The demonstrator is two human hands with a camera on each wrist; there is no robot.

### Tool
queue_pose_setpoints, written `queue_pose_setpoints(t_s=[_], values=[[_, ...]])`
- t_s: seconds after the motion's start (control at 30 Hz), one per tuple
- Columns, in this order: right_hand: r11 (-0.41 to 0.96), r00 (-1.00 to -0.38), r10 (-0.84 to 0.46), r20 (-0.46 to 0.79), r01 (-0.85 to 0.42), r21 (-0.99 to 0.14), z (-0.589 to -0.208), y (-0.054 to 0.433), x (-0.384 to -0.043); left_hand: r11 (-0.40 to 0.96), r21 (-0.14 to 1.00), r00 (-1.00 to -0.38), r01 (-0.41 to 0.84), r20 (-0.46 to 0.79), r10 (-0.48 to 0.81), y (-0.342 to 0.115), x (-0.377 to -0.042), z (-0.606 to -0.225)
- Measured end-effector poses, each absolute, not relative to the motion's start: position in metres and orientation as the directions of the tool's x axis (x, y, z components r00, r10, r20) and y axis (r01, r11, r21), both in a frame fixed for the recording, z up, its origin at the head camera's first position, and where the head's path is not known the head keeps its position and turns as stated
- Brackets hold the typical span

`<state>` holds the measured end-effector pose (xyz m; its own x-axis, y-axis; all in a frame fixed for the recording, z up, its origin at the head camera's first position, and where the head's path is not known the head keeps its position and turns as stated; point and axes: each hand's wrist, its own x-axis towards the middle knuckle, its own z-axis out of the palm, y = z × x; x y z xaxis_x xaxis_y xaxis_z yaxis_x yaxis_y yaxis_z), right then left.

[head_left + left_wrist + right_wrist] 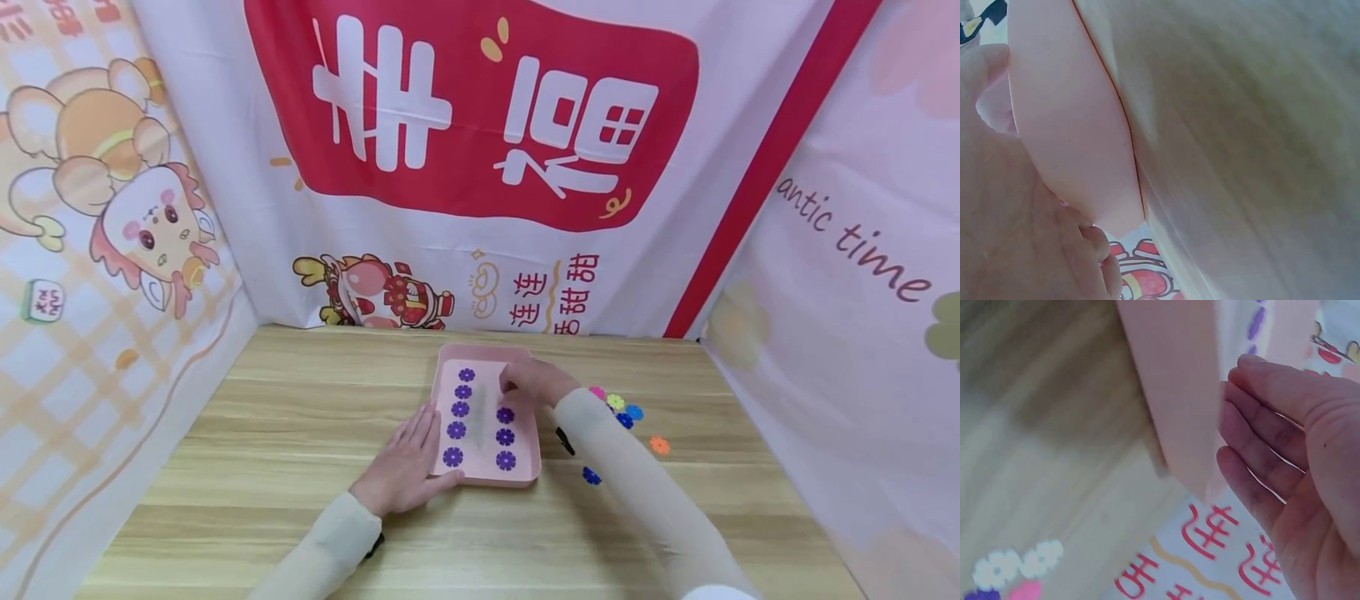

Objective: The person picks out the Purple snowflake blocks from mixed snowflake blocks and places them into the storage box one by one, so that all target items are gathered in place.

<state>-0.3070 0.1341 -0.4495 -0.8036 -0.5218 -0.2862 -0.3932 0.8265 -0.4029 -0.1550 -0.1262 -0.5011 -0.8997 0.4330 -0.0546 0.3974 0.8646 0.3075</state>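
A shallow pink tray lies on the table, with purple snowflake-shaped discs in two columns inside it. The left column has several discs, while three show in the right one. My left hand rests against the tray's near left side, fingers extended along the wall and thumb at the front rim. Over the tray's right part is my right hand, its fingers bent just beyond the farthest visible right-column disc. In the right wrist view, thumb and index finger come close together; anything between their tips is hidden.
Loose discs lie right of the tray, partly behind my right forearm: yellow, light blue, orange, pink and dark blue. A printed cloth hangs behind the table, with cloth walls on both sides.
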Motion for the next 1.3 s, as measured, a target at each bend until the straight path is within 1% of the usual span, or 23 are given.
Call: queue_pose_setpoints(t_s=[0.03, 0.1, 0.13, 0.2, 0.33, 0.43, 0.6, 0.77, 0.93, 1.07, 1.13, 1.3], values=[[0.823, -0.795, -0.54, -0.276, -0.431, -0.369, -0.445, 0.137, -0.307, 0.865, 0.307, -0.899, 0.398, -0.06, 0.435, -0.126, -0.155, -0.501], [0.786, -0.753, -0.617, -0.229, -0.573, -0.233, -0.436, 0.144, -0.308, 0.865, 0.31, -0.899, 0.395, -0.065, 0.433, -0.126, -0.156, -0.502], [0.776, -0.744, -0.63, -0.222, -0.597, -0.202, -0.432, 0.148, -0.308, 0.864, 0.314, -0.9, 0.393, -0.062, 0.431, -0.126, -0.156, -0.503], [0.766, -0.736, -0.643, -0.214, -0.617, -0.181, -0.425, 0.158, -0.305, 0.867, 0.314, -0.902, 0.388, -0.063, 0.427, -0.125, -0.156, -0.503], [0.769, -0.739, -0.64, -0.21, -0.61, -0.193, -0.415, 0.183, -0.297, 0.87, 0.304, -0.902, 0.389, -0.067, 0.426, -0.125, -0.156, -0.503], [0.781, -0.75, -0.625, -0.217, -0.6, -0.175, -0.413, 0.204, -0.29, 0.87, 0.3, -0.899, 0.392, -0.075, 0.431, -0.125, -0.156, -0.502], [0.791, -0.758, -0.611, -0.226, -0.592, -0.154, -0.418, 0.239, -0.281, 0.867, 0.307, -0.898, 0.392, -0.076, 0.433, -0.124, -0.157, -0.499], [0.814, -0.768, -0.58, -0.271, -0.549, -0.19, -0.43, 0.265, -0.269, 0.864, 0.312, -0.897, 0.396, -0.069, 0.436, -0.125, -0.157, -0.5], [0.832, -0.777, -0.554, -0.298, -0.5, -0.24, -0.444, 0.279, -0.258, 0.866, 0.312, -0.897, 0.392, -0.078, 0.434, -0.125, -0.156, -0.502], [0.849, -0.792, -0.525, -0.31, -0.463, -0.253, -0.454, 0.282, -0.25, 0.864, 0.314, -0.898, 0.393, -0.069, 0.434, -0.125, -0.156, -0.503], [0.843, -0.789, -0.535, -0.303, -0.476, -0.25, -0.46, 0.282, -0.248, 0.861, 0.317, -0.898, 0.398, -0.057, 0.436, -0.125, -0.156, -0.503], [0.796, -0.756, -0.604, -0.253, -0.555, -0.241, -0.47, 0.283, -0.245, 0.865, 0.31, -0.898, 0.396, -0.068, 0.435, -0.124, -0.157, -0.503]])
